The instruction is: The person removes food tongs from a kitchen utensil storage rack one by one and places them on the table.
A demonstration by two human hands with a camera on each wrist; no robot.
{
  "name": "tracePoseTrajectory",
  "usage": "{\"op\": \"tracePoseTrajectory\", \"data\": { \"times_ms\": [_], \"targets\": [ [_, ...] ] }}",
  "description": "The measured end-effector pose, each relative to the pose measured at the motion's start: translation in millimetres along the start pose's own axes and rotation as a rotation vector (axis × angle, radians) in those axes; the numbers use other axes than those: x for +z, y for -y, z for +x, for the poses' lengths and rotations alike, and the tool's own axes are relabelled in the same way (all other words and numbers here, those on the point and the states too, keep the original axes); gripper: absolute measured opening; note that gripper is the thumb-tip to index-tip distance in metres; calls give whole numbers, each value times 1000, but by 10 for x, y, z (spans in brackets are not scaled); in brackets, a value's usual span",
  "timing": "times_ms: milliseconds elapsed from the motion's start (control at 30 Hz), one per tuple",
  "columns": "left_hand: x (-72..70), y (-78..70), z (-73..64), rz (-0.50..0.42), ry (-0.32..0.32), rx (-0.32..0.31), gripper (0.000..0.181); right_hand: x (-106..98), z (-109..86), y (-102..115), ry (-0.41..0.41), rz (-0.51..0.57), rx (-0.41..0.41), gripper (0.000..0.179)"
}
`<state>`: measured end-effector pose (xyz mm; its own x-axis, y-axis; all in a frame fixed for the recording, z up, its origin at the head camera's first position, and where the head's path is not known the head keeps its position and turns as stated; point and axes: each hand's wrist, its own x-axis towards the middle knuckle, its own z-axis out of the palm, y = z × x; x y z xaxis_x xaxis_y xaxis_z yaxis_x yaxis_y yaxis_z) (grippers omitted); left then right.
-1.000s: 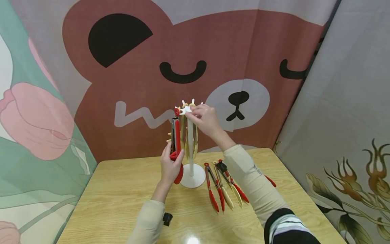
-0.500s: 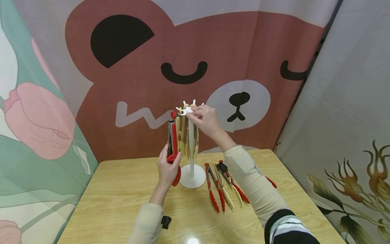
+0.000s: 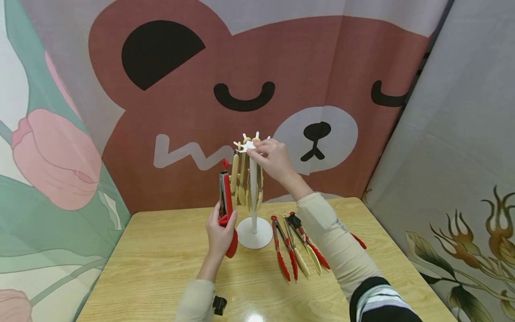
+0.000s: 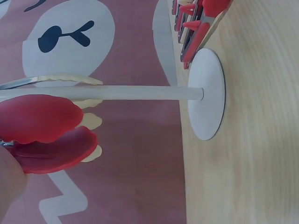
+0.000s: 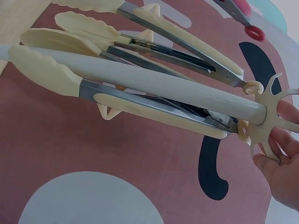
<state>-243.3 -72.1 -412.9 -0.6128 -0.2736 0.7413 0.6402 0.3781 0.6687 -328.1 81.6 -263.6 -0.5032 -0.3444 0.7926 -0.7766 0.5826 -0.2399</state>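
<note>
A white hook stand (image 3: 253,197) stands on the table, with a star-shaped ring of hooks (image 5: 262,109) at its top. My right hand (image 3: 275,160) pinches that hook ring at its right side, thumb and fingers around the prongs. Several cream-tipped tongs (image 5: 154,114) hang from the hooks. To the left of the stand, my left hand (image 3: 219,233) grips red tongs (image 3: 227,192) around their lower part, with the ring end up and apart from the hooks. In the left wrist view, the red silicone heads (image 4: 42,119) point downward beside the pole, slightly parted.
Red tongs (image 3: 286,250) and cream tongs (image 3: 299,257) lie side by side on the wooden table (image 3: 153,268), right of the round white base (image 3: 254,239). Another red tip (image 3: 359,241) shows beyond the right sleeve. A bear-print curtain (image 3: 181,116) hangs behind.
My left hand has drawn the red tongs down and left, away from the stand's hooks. My right hand has stayed on the hook ring.
</note>
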Motion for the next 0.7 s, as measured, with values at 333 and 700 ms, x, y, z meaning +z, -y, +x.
{"op": "tracePoseTrajectory", "data": {
  "times_ms": [333, 700],
  "targets": [
    [3, 121, -134, -31, -26, -48, 26, -10, -6, -7, 16, -15, 5, 21],
    [43, 520, -286, -14, -61, -144, 22, -5, -4, -4, 12, -27, 3, 22]
  ]
}}
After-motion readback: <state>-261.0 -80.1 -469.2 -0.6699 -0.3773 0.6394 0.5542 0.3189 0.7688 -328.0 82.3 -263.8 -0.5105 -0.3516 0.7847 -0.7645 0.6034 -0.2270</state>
